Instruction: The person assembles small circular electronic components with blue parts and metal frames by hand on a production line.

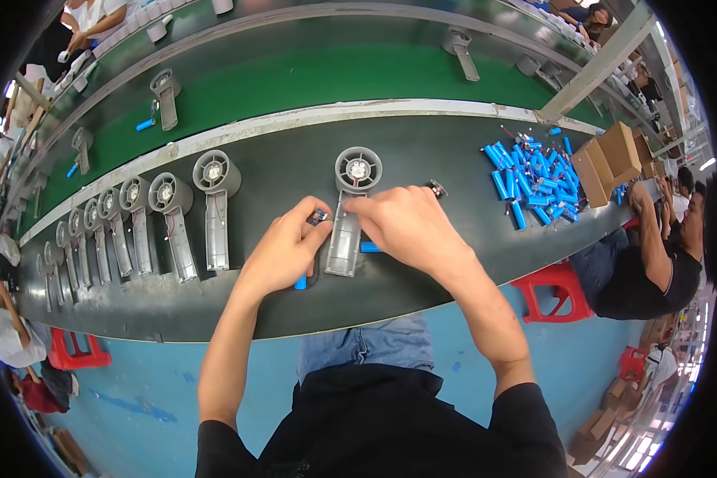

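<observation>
In front of me a grey handheld fan housing [345, 247] lies with its round fan head [358, 170] away from me and its hollow handle toward me. My left hand [283, 251] is closed beside the handle, pinching a small circuit board [317, 216] between thumb and fingers. Below that hand a blue battery [300, 282] peeks out. My right hand [410, 227] reaches over from the right, fingers curled and tips pressed on the handle's upper end. Partly under it lies another blue battery [370, 247]; a small board with wires [436, 189] rests just beyond.
Several similar fan housings [217, 207] stand in a row at left. A heap of blue batteries [538, 179] lies at right by an open cardboard box [605, 163]. Beyond a pale rail runs a green conveyor belt [295, 76] carrying more housings. A co-worker [653, 255] sits at far right near a red stool [554, 293].
</observation>
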`<state>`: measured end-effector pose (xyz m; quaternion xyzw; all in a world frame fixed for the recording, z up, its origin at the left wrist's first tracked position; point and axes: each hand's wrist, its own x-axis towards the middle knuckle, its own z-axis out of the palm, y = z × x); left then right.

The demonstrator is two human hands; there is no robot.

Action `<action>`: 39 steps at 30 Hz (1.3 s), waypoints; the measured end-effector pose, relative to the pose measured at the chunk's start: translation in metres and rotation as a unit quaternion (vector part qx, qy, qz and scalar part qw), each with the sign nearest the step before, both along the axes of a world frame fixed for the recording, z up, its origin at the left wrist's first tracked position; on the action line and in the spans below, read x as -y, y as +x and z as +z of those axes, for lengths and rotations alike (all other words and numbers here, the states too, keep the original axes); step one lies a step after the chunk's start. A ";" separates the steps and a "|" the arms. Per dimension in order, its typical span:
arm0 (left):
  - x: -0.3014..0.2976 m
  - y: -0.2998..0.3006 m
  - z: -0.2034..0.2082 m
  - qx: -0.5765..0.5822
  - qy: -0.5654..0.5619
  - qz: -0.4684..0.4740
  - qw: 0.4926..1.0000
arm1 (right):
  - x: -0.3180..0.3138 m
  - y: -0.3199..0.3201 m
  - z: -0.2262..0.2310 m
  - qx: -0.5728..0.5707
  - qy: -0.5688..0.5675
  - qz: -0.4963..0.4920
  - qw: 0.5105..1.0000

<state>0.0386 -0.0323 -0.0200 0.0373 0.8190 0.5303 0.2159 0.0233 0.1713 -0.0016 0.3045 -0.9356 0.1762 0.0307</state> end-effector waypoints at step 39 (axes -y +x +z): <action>-0.015 0.001 -0.021 -0.247 0.155 0.103 0.951 | 0.002 0.010 -0.043 0.062 -0.325 -0.106 0.938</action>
